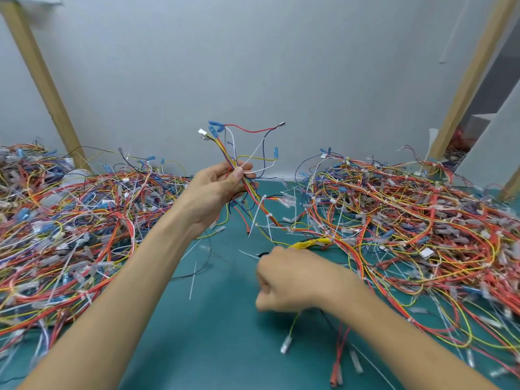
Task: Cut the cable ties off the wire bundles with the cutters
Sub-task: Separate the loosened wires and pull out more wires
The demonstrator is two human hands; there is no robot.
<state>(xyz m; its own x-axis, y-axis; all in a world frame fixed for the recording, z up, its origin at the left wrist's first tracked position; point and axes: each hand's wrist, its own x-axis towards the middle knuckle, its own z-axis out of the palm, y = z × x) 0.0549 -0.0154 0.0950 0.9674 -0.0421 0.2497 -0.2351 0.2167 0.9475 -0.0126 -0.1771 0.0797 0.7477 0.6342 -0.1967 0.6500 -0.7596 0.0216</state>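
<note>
Bundle (pixel 225 152) pinched in left hand (pixel 216 192), raised mid-scene, long axis slanting from far-left connectors down toward the near right. 2 white cable ties (pixel 264 199) on that lower run, just beyond right hand (pixel 292 280), below the left. Right hand curled low over teal bench (pixel 225 333) (contents hidden, cutters not made out). Probably a short reach up and away for the cut. Tangled wire heaps (pixel 70 220) left and right; grey wall (pixel 253 66) behind.
</note>
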